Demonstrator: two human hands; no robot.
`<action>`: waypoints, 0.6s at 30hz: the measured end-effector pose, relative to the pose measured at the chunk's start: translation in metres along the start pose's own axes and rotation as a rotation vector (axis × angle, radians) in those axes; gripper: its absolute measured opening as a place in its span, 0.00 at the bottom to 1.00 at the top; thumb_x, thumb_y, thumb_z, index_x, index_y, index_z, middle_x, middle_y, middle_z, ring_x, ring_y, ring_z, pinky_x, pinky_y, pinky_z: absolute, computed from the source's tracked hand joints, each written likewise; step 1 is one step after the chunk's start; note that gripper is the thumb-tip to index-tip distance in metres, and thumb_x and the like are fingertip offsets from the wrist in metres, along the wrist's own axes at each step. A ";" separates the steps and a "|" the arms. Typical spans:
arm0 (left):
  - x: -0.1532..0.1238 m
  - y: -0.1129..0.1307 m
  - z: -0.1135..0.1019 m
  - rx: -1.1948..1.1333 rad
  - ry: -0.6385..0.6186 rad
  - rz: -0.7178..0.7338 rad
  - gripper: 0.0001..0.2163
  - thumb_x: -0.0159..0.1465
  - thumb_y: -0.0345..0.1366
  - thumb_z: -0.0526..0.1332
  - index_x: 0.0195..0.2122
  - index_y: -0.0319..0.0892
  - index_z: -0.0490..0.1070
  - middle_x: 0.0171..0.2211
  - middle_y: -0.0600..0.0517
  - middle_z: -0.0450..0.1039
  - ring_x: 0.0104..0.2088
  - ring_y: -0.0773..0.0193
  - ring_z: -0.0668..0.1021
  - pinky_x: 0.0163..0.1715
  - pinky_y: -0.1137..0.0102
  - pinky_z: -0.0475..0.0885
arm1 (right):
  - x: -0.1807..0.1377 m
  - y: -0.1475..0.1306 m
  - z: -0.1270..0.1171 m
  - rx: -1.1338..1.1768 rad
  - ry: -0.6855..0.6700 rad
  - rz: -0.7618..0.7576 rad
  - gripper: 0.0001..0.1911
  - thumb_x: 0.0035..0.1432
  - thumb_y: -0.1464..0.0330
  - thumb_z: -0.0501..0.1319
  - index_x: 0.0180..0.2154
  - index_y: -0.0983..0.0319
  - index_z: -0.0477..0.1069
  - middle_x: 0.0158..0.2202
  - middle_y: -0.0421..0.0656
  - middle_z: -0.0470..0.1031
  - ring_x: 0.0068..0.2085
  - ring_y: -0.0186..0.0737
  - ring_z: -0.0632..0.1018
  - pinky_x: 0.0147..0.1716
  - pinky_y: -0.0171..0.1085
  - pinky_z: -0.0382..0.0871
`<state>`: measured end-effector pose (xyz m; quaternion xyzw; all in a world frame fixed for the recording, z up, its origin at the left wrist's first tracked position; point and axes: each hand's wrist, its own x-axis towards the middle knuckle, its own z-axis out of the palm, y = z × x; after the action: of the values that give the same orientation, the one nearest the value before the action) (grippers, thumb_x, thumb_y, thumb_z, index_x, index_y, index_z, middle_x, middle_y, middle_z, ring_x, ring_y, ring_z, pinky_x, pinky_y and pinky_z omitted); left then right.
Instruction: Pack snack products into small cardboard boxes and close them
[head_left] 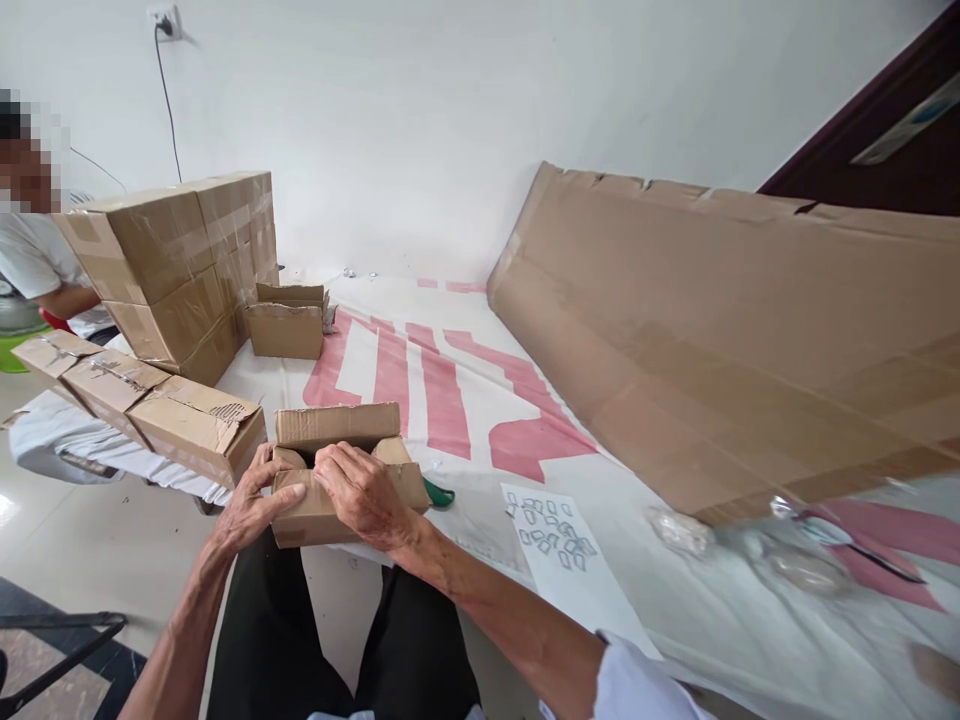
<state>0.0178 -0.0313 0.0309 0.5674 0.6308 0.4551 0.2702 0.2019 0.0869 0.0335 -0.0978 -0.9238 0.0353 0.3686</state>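
A small open cardboard box (341, 528) rests at the table's near edge, just above my knees, its back flap standing up. My left hand (257, 500) grips the box's left end, with the thumb lying along the front wall. Over the front edge my right hand (360, 495) is closed, its fingers curled down at the opening and pressed on the cardboard. What lies inside the box is mostly hidden by my hands. A green handle-like object (439, 494) pokes out just right of the box.
A row of taped boxes (142, 390) lies at the left, before stacked cartons (180, 250). Another small open box (286, 330) stands behind. A large cardboard sheet (720, 330) leans at the right, near a marked paper sheet (570, 560) and scissors (862, 545). A person sits far left.
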 end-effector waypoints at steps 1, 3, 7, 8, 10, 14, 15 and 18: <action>0.001 0.000 0.003 -0.001 0.037 -0.009 0.18 0.68 0.55 0.64 0.36 0.45 0.80 0.51 0.46 0.71 0.57 0.47 0.72 0.58 0.56 0.71 | 0.000 0.000 0.000 0.002 -0.003 -0.003 0.18 0.76 0.75 0.48 0.36 0.59 0.71 0.35 0.47 0.76 0.36 0.45 0.73 0.36 0.43 0.68; 0.002 -0.001 0.009 -0.009 0.101 -0.027 0.19 0.68 0.54 0.63 0.29 0.44 0.76 0.49 0.46 0.70 0.56 0.47 0.73 0.58 0.56 0.71 | -0.001 0.000 -0.001 0.045 0.001 -0.005 0.17 0.76 0.74 0.48 0.35 0.58 0.70 0.35 0.47 0.76 0.37 0.45 0.73 0.37 0.43 0.69; 0.003 -0.002 0.015 -0.016 0.136 -0.064 0.19 0.68 0.53 0.63 0.27 0.44 0.74 0.47 0.47 0.69 0.54 0.48 0.73 0.57 0.55 0.72 | -0.003 -0.001 -0.005 0.297 0.050 0.062 0.14 0.75 0.73 0.49 0.36 0.57 0.67 0.37 0.47 0.76 0.39 0.44 0.76 0.41 0.42 0.72; 0.004 -0.002 0.015 -0.010 0.138 -0.068 0.19 0.68 0.53 0.63 0.27 0.44 0.74 0.47 0.47 0.69 0.53 0.48 0.74 0.57 0.55 0.72 | -0.003 -0.001 -0.007 0.382 0.081 0.101 0.12 0.74 0.72 0.50 0.36 0.57 0.66 0.37 0.46 0.76 0.39 0.44 0.76 0.41 0.42 0.73; 0.005 -0.001 0.013 0.006 0.145 -0.072 0.19 0.68 0.53 0.62 0.27 0.44 0.74 0.47 0.47 0.70 0.53 0.48 0.74 0.58 0.55 0.72 | -0.005 -0.004 -0.013 0.535 0.137 0.194 0.10 0.74 0.71 0.51 0.38 0.57 0.66 0.37 0.44 0.76 0.39 0.42 0.77 0.41 0.40 0.73; 0.006 0.000 0.008 0.002 0.124 -0.062 0.21 0.66 0.57 0.63 0.28 0.45 0.78 0.52 0.46 0.72 0.58 0.44 0.73 0.63 0.52 0.69 | -0.013 -0.007 -0.037 0.652 0.159 0.389 0.08 0.75 0.66 0.53 0.39 0.57 0.67 0.37 0.42 0.76 0.37 0.39 0.77 0.40 0.38 0.72; 0.006 0.001 0.007 -0.004 0.115 -0.064 0.22 0.66 0.59 0.64 0.29 0.45 0.79 0.54 0.46 0.72 0.60 0.42 0.72 0.65 0.51 0.68 | -0.017 -0.006 -0.044 0.644 0.174 0.434 0.09 0.75 0.65 0.53 0.39 0.57 0.67 0.37 0.42 0.75 0.38 0.39 0.77 0.41 0.38 0.72; 0.006 -0.005 0.002 -0.003 0.146 -0.101 0.22 0.63 0.62 0.65 0.35 0.46 0.83 0.62 0.48 0.70 0.65 0.39 0.70 0.69 0.51 0.64 | -0.044 0.014 -0.063 0.554 0.261 0.541 0.11 0.76 0.62 0.52 0.40 0.58 0.67 0.37 0.42 0.75 0.38 0.40 0.76 0.42 0.38 0.72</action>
<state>0.0163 -0.0252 0.0269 0.4998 0.6761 0.4819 0.2469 0.2785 0.0915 0.0479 -0.2379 -0.7657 0.3657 0.4726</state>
